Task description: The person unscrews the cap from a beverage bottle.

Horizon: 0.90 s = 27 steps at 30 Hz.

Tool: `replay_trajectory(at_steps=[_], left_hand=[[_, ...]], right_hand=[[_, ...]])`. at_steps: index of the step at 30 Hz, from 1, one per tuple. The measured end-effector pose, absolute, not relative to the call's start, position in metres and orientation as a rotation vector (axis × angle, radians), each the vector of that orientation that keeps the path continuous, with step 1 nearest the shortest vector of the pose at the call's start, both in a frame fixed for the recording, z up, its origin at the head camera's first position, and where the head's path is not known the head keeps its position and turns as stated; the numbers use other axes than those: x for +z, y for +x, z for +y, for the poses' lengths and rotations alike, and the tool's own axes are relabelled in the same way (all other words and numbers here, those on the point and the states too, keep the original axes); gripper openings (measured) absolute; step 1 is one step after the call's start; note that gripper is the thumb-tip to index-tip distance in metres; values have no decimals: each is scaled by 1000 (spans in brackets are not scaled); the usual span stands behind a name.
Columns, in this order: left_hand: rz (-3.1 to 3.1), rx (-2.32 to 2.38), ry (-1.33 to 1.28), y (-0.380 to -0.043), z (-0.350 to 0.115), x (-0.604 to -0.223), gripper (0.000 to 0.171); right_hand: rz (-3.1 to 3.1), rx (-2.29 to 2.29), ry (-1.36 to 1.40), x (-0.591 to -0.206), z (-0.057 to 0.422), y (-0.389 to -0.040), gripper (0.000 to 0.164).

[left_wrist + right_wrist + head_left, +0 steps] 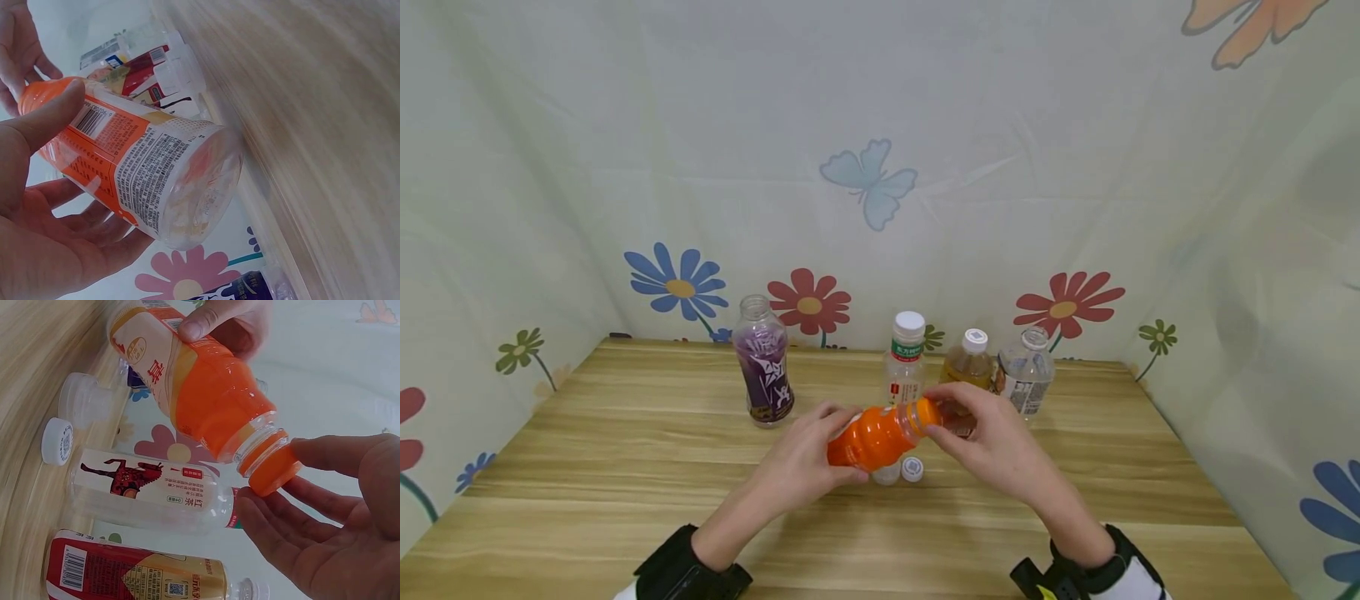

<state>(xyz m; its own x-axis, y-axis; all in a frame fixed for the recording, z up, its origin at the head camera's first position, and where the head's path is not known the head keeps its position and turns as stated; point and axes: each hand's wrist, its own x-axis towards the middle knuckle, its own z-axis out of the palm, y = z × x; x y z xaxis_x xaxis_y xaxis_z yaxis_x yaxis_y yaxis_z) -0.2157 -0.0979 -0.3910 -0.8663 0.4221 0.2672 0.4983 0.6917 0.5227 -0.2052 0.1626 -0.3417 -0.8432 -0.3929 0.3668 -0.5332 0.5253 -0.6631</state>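
Observation:
My left hand [808, 454] grips the body of an orange plastic bottle [872, 440], which lies tilted in the air above the table with its mouth end to the right. Its clear base [203, 187] and printed label show in the left wrist view. With thumb and fingers my right hand [996, 437] pinches the orange cap [275, 470] at the bottle's neck. Clear neck and an orange ring show beside the cap; whether it is loose I cannot tell. Below the bottle, a white cap [912, 469] and a translucent wide cap-like piece [84, 400] lie on the table.
At the back left stands an uncapped purple-labelled bottle [764, 371]. Behind my hands are a white-capped clear bottle [904, 367], a white-capped amber bottle [967, 363] and an uncapped clear bottle [1028, 371]. A flowered curtain [880, 267] hangs behind the wooden table [647, 450].

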Motion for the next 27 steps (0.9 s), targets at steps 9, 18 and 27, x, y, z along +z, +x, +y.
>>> replay_trajectory(at_steps=[9,18,27], left_hand=[[-2770,-913,-724,-215,-100,-391,74],[-2732,-918,-664,-217,-103,-387,73],[-2716,-976,-578,-219,-105,-388,75]], right_hand=[[-2558,1247,799,-341,163,-204,37],[-2576,1155,759,-343,166,-207,37],[-2692,1000,749,-351,166,-215,31]])
